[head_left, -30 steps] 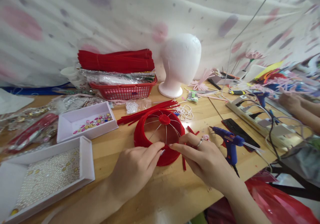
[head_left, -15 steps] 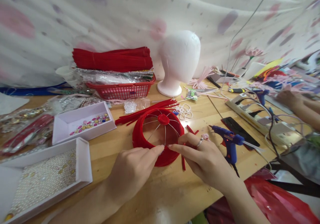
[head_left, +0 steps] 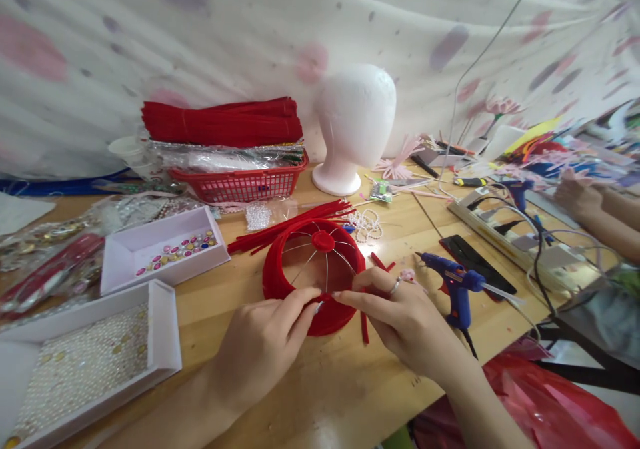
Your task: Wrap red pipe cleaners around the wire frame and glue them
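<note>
A round red fuzzy frame [head_left: 280, 272] with thin wire spokes and a red centre disc lies on the wooden table [head_left: 325, 389]. My left hand [head_left: 263, 345] pinches its near rim with thumb and forefinger. My right hand [head_left: 400, 315], wearing a ring, pinches the same rim just to the right, fingertips almost meeting the left ones. A loose red pipe-cleaner piece [head_left: 365, 325] lies under my right fingers. More red pipe cleaners [head_left: 285, 223] lie behind the frame.
A blue glue gun [head_left: 457, 285] stands right of my right hand. Two white trays hold pearls [head_left: 90, 355] and gems [head_left: 165, 249]. A red basket [head_left: 240, 182], a white foam head [head_left: 353, 125], a power strip [head_left: 505, 229] and another person's hand [head_left: 580, 195] are farther off.
The view has drifted slightly. My fingers have shifted a little along the frame's near rim; both hands still pinch it.
</note>
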The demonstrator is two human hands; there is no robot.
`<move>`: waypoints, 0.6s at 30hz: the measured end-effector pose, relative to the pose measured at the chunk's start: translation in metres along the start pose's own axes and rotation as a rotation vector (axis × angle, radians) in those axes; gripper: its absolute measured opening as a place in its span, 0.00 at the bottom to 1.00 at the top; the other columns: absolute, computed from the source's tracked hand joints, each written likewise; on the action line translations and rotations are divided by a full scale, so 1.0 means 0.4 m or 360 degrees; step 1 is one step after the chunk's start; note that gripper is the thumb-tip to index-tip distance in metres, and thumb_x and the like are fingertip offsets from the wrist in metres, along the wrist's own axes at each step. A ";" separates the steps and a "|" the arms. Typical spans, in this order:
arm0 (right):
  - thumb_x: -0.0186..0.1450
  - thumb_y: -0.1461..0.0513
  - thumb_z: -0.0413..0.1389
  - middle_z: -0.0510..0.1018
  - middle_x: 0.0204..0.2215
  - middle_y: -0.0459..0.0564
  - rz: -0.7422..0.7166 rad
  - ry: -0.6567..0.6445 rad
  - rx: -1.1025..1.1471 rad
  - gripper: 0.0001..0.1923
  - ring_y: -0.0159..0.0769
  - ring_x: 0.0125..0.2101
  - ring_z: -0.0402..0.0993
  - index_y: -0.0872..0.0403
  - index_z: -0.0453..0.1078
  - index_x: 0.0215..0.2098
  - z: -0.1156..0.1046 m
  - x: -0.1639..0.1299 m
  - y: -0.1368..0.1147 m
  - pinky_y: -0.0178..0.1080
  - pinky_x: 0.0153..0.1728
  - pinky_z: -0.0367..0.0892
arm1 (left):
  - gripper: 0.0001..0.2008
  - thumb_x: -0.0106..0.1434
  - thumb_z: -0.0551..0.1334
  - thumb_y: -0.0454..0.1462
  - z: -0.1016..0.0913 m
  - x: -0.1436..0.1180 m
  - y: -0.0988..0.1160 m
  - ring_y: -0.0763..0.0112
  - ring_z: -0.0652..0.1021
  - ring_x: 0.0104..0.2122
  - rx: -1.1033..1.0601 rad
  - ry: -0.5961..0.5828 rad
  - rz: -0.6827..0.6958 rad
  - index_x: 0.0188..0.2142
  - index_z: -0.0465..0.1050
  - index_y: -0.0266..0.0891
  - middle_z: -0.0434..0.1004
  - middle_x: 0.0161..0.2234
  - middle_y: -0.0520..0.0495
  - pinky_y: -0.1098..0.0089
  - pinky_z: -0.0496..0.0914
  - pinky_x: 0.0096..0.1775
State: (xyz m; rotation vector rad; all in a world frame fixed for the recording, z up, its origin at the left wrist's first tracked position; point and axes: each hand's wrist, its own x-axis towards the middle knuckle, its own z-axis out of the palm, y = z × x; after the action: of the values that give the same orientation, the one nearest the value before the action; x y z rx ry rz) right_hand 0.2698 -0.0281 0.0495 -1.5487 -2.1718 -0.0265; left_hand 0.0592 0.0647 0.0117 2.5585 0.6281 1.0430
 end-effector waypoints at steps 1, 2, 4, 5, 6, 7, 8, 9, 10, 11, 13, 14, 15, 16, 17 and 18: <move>0.66 0.75 0.46 0.79 0.38 0.51 -0.0001 0.0003 0.0016 0.25 0.32 0.31 0.75 0.53 0.78 0.50 0.001 -0.001 0.000 0.35 0.31 0.68 | 0.12 0.75 0.54 0.38 0.000 0.002 0.002 0.73 0.80 0.19 -0.0037 -0.0034 -0.0042 0.46 0.75 0.38 0.81 0.23 0.55 0.74 0.71 0.22; 0.66 0.75 0.46 0.79 0.38 0.51 0.0000 0.0003 0.0026 0.24 0.32 0.31 0.75 0.53 0.78 0.50 0.001 -0.003 0.001 0.35 0.30 0.68 | 0.12 0.75 0.54 0.39 0.001 0.005 0.004 0.74 0.79 0.18 -0.0081 -0.0068 -0.0084 0.46 0.76 0.38 0.80 0.22 0.56 0.75 0.70 0.22; 0.67 0.75 0.46 0.78 0.38 0.52 -0.0002 0.0012 0.0039 0.24 0.32 0.31 0.75 0.53 0.77 0.50 0.003 -0.005 0.001 0.35 0.30 0.68 | 0.12 0.74 0.54 0.38 0.001 0.010 0.007 0.75 0.78 0.17 -0.0174 -0.0120 -0.0156 0.45 0.76 0.39 0.78 0.20 0.57 0.75 0.69 0.22; 0.67 0.75 0.46 0.78 0.38 0.52 0.0002 0.0014 0.0042 0.24 0.32 0.31 0.75 0.53 0.77 0.50 0.005 -0.006 0.002 0.35 0.30 0.68 | 0.11 0.74 0.55 0.38 0.001 0.013 0.008 0.75 0.77 0.16 -0.0220 -0.0136 -0.0188 0.44 0.76 0.39 0.78 0.19 0.58 0.75 0.69 0.22; 0.67 0.75 0.46 0.78 0.38 0.52 0.0008 0.0017 0.0044 0.24 0.32 0.31 0.75 0.53 0.77 0.51 0.006 -0.007 0.002 0.35 0.30 0.68 | 0.10 0.73 0.55 0.37 0.001 0.015 0.009 0.76 0.76 0.15 -0.0271 -0.0150 -0.0223 0.44 0.76 0.40 0.77 0.18 0.59 0.76 0.69 0.22; 0.68 0.75 0.46 0.78 0.38 0.51 0.0013 0.0021 0.0046 0.24 0.32 0.32 0.75 0.53 0.77 0.51 0.007 -0.008 0.003 0.35 0.30 0.68 | 0.10 0.72 0.56 0.37 0.001 0.017 0.010 0.76 0.75 0.15 -0.0325 -0.0166 -0.0267 0.44 0.76 0.41 0.76 0.17 0.60 0.76 0.69 0.23; 0.68 0.74 0.46 0.78 0.38 0.51 0.0014 0.0025 0.0049 0.23 0.32 0.32 0.75 0.52 0.77 0.51 0.008 -0.009 0.004 0.35 0.30 0.68 | 0.09 0.72 0.57 0.36 0.001 0.018 0.011 0.77 0.75 0.15 -0.0386 -0.0189 -0.0319 0.44 0.76 0.41 0.75 0.17 0.60 0.76 0.69 0.23; 0.69 0.74 0.46 0.78 0.38 0.51 0.0010 0.0029 0.0054 0.23 0.32 0.32 0.75 0.52 0.77 0.51 0.009 -0.009 0.004 0.35 0.30 0.68 | 0.09 0.71 0.57 0.36 0.000 0.019 0.012 0.77 0.75 0.15 -0.0456 -0.0218 -0.0384 0.44 0.76 0.42 0.75 0.16 0.61 0.77 0.69 0.24; 0.69 0.74 0.46 0.78 0.39 0.51 0.0006 0.0033 0.0059 0.22 0.32 0.31 0.75 0.52 0.78 0.51 0.010 -0.008 0.005 0.35 0.30 0.68 | 0.08 0.70 0.58 0.36 -0.001 0.021 0.014 0.77 0.74 0.15 -0.0531 -0.0254 -0.0462 0.44 0.76 0.42 0.75 0.16 0.61 0.78 0.69 0.24; 0.69 0.73 0.46 0.78 0.39 0.51 0.0000 0.0039 0.0064 0.22 0.32 0.31 0.75 0.53 0.78 0.50 0.010 -0.008 0.006 0.35 0.29 0.68 | 0.09 0.69 0.58 0.36 -0.003 0.023 0.016 0.78 0.74 0.15 -0.0608 -0.0300 -0.0548 0.44 0.77 0.43 0.75 0.16 0.61 0.78 0.68 0.23; 0.70 0.73 0.46 0.79 0.38 0.51 -0.0018 0.0053 0.0071 0.22 0.32 0.30 0.74 0.53 0.78 0.50 0.011 -0.006 0.008 0.35 0.28 0.67 | 0.09 0.68 0.58 0.37 -0.008 0.030 0.021 0.77 0.74 0.14 -0.0749 -0.0396 -0.0731 0.43 0.77 0.43 0.74 0.15 0.61 0.78 0.67 0.22; 0.70 0.73 0.46 0.79 0.38 0.51 -0.0023 0.0057 0.0074 0.22 0.32 0.31 0.74 0.53 0.78 0.50 0.011 -0.006 0.009 0.35 0.28 0.67 | 0.10 0.68 0.57 0.38 -0.011 0.034 0.024 0.77 0.73 0.14 -0.0804 -0.0448 -0.0819 0.43 0.77 0.43 0.74 0.14 0.61 0.78 0.66 0.21; 0.70 0.73 0.46 0.79 0.38 0.51 -0.0028 0.0059 0.0075 0.22 0.32 0.31 0.75 0.52 0.78 0.50 0.011 -0.005 0.010 0.35 0.28 0.67 | 0.10 0.67 0.57 0.38 -0.014 0.040 0.027 0.76 0.73 0.14 -0.0842 -0.0498 -0.0896 0.42 0.76 0.43 0.74 0.14 0.60 0.77 0.65 0.20; 0.69 0.73 0.46 0.79 0.38 0.51 -0.0034 0.0065 0.0077 0.22 0.32 0.31 0.75 0.52 0.78 0.50 0.010 -0.005 0.010 0.35 0.29 0.67 | 0.10 0.67 0.57 0.39 -0.017 0.046 0.029 0.76 0.72 0.13 -0.0865 -0.0540 -0.0961 0.42 0.76 0.43 0.74 0.14 0.60 0.77 0.64 0.19; 0.69 0.73 0.46 0.78 0.38 0.51 -0.0040 0.0071 0.0082 0.23 0.32 0.31 0.75 0.52 0.78 0.50 0.010 -0.005 0.011 0.35 0.29 0.67 | 0.10 0.66 0.57 0.40 -0.020 0.051 0.031 0.76 0.71 0.13 -0.0872 -0.0572 -0.1014 0.41 0.76 0.43 0.75 0.14 0.59 0.76 0.63 0.18; 0.69 0.73 0.46 0.78 0.38 0.51 -0.0046 0.0077 0.0088 0.23 0.32 0.32 0.75 0.51 0.78 0.50 0.011 -0.004 0.012 0.35 0.30 0.68 | 0.10 0.66 0.57 0.40 -0.022 0.056 0.032 0.75 0.71 0.13 -0.0869 -0.0592 -0.1053 0.41 0.76 0.43 0.75 0.14 0.59 0.76 0.62 0.18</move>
State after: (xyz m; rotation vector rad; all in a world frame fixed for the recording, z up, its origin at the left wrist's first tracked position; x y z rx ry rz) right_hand 0.2730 -0.0267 0.0438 -1.4715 -2.1391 -0.0129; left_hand 0.0709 0.0658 0.0363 1.7963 0.8530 0.4147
